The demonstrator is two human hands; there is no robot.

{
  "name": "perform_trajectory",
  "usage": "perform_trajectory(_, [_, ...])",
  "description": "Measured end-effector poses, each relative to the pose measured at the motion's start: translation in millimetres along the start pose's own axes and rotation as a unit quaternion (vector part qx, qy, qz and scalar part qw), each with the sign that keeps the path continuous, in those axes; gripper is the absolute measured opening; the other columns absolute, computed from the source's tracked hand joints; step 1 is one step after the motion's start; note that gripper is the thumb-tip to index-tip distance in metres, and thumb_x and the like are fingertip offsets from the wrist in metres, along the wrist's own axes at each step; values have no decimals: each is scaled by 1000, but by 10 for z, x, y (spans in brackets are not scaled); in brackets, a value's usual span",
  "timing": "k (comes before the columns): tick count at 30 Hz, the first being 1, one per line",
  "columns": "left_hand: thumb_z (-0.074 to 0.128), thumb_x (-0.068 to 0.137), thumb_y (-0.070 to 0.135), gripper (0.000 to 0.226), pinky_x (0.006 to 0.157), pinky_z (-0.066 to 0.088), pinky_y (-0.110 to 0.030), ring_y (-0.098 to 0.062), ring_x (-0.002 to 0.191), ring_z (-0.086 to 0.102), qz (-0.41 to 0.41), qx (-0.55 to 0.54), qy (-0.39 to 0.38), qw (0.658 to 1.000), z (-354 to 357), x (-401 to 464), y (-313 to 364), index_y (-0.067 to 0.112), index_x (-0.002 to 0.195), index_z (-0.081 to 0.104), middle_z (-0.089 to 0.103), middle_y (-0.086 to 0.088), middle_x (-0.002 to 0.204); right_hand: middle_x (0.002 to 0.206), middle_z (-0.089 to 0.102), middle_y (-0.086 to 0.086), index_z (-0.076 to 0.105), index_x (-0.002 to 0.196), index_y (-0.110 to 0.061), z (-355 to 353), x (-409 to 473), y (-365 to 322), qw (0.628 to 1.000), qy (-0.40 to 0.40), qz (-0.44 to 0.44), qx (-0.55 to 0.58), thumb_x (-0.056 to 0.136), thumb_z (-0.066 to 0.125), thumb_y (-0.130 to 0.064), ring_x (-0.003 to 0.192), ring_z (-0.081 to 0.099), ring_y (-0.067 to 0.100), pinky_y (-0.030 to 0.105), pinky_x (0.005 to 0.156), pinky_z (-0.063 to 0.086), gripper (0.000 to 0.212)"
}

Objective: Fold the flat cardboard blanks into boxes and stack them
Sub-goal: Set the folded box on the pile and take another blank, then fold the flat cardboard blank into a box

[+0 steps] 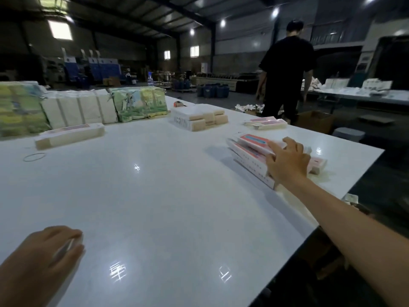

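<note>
A stack of folded pink-and-white boxes (250, 155) lies at the right side of the white table (155, 196). My right hand (287, 161) reaches out over this stack, fingers spread and laid on the top box. My left hand (55, 247) hovers low at the near left of the table, its fingers loosely curved. A pale blur shows between thumb and fingers, and I see nothing clearly held. A pile of flat blanks (70, 135) lies at the far left. Another pile of blanks (197, 118) sits at the far centre, and a smaller one (265, 122) at the far right.
Wrapped bundles of printed and plain stock (81, 109) line the table's back left. A rubber band (34, 156) lies at the left, a tape roll (178, 104) at the back. A person in black (287, 74) stands beyond the far right corner. The table's edge runs diagonally on the right.
</note>
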State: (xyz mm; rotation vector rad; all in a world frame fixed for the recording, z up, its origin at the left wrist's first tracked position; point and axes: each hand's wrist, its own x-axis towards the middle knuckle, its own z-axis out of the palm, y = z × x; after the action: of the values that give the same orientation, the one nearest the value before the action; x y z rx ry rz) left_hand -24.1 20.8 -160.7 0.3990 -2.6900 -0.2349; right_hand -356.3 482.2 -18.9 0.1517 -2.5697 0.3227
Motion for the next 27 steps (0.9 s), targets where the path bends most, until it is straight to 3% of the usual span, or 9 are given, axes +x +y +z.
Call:
perform_trajectory(2, [47,82,58,30,74,49,-35,-10,91,58,7,-58,-14,998,-263,36,372,45,106,59,57,20,103,152,26,9,46,138,-30,-107,7,-153,1000,-4,-7,13,95,47,-38,137,21,31,53,109,20,44])
perform_trajectory(4, [48,77,52,34,72,52,-47,-23,84,62,-28,-54,18,998,-512,82,725,31,97,66,63,8,92,152,27,11,48,138,-26,-267,-40,-430,997,22,-53,54,94,50,-34,138,20,32,55,110,18,45])
perform_trajectory(8, [57,73,33,31,81,49,-48,-30,90,61,-60,-59,1,996,-730,35,1114,12,91,72,67,-2,93,139,48,12,63,123,-18,-577,-443,-1273,954,61,-217,198,87,59,-21,129,38,32,50,104,30,36])
perform_trajectory(11, [63,84,21,16,87,44,-38,-26,99,57,-87,-63,1,994,-814,31,1252,13,96,71,65,0,102,131,57,2,66,119,-23,-590,-918,-1860,906,-57,-311,279,91,55,-24,122,45,23,38,101,30,30])
perform_trajectory(14, [59,89,20,16,90,43,-33,-18,104,52,-84,-58,12,995,-796,-13,1272,17,103,66,62,4,108,134,55,0,62,124,-24,-366,-1399,-2306,876,-169,-379,246,95,47,-27,124,44,22,35,102,34,33])
perform_trajectory(17, [52,93,26,19,91,42,-31,-14,104,50,-82,-51,11,995,-786,-22,1263,19,107,63,59,6,111,132,53,-1,60,124,-24,-130,-1745,-2494,860,-220,-419,190,97,40,-28,123,43,23,34,100,35,34])
perform_trajectory(22, [51,92,32,27,93,39,-27,-14,110,50,-94,-49,-11,994,-778,10,1246,20,112,63,58,7,117,130,54,-5,63,117,-22,34,-1822,-2487,855,-201,-436,195,97,40,-28,119,46,20,33,96,38,31])
perform_trajectory(24, [53,89,34,28,90,41,-24,-13,105,54,-124,-103,-28,987,-882,90,1178,18,108,66,61,5,113,133,53,-6,63,119,-24,43,-1814,-2485,853,-197,-438,203,97,41,-29,121,46,19,31,97,38,32])
perform_trajectory(27, [60,88,30,33,85,40,-22,-10,98,54,-212,-159,-4,964,-1202,296,855,18,118,62,60,1,121,132,54,-7,63,121,-26,52,-1815,-2497,850,-199,-436,219,96,44,-28,121,46,18,29,97,37,32])
